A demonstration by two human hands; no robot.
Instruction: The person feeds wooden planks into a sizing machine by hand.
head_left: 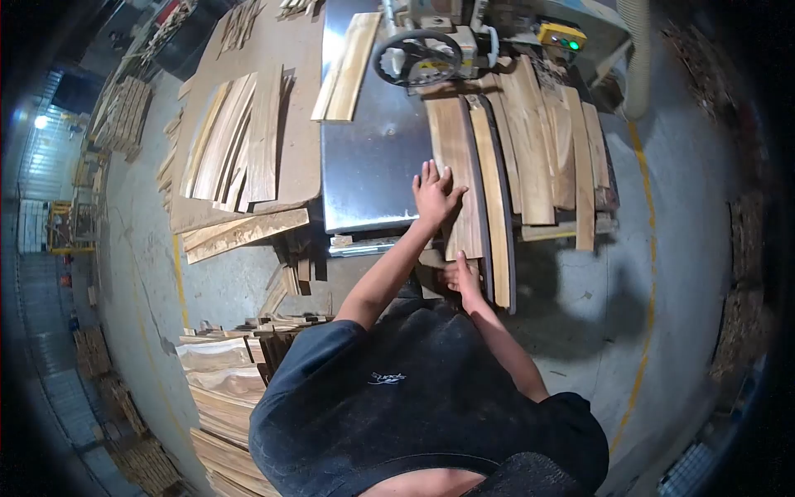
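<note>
A long wooden board (460,157) lies along the machine table, its far end under the machine head. My left hand (437,199) rests on the board's left side with fingers spread. At the near end of the same board is my right hand (465,280), its thumb up against the end and its fingers curled below. Just right of the board runs a dark-edged fence (482,182). Beside that is a narrow, pale wooden strip (493,199). To the left of my left hand spreads the shiny metal table (373,166).
A machine with a black handwheel (416,58) stands ahead, near a yellow control box (562,38) with a green light. Planks lie on the right (530,141), on the left board-topped table (302,157), and in a stack (219,389) at my left.
</note>
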